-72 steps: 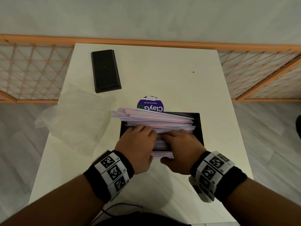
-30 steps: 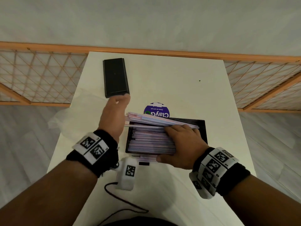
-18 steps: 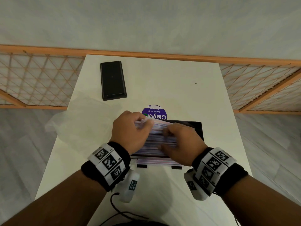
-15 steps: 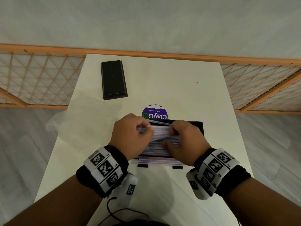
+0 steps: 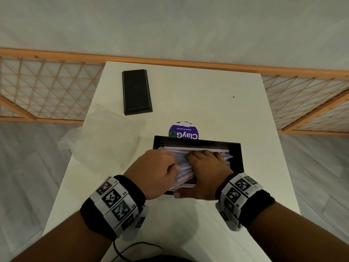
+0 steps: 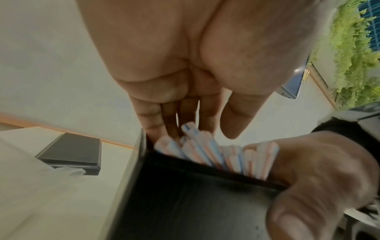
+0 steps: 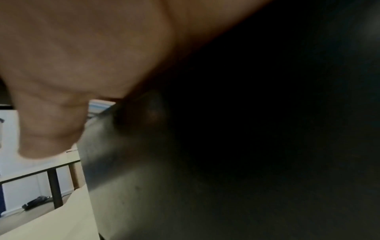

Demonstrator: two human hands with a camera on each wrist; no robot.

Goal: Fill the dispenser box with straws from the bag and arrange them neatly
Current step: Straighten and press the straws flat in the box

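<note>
Head view: a black dispenser box point(image 5: 235, 154) at the near middle of a white table point(image 5: 198, 95) is seen nearly full of striped straws point(image 5: 181, 157), which are being pressed down by two hands. At the box's left end, the left hand point(image 5: 153, 173) is laid over the bundle; in the left wrist view its fingers point(image 6: 152, 116) are held straight and pressed together, dipped inside the wall against the straw ends point(image 6: 197, 146). At the box's right half, the right hand point(image 5: 205, 167) is spread flat on top of the straws, thumb hooked over the near wall. The right wrist view is mostly dark, and little can be told from it. Left of the box, an emptied clear plastic bag point(image 5: 98, 144) is lying flat; beyond it, a black lid point(image 5: 136, 91) is resting. Behind the box, a purple sticker point(image 5: 184, 131) is partly hidden.

Straws at the near edge appear to ride above the rim; if pressure is uneven, some could be bent, splayed crosswise, or tipped out over the wall, and the lid might then not be seated.
</note>
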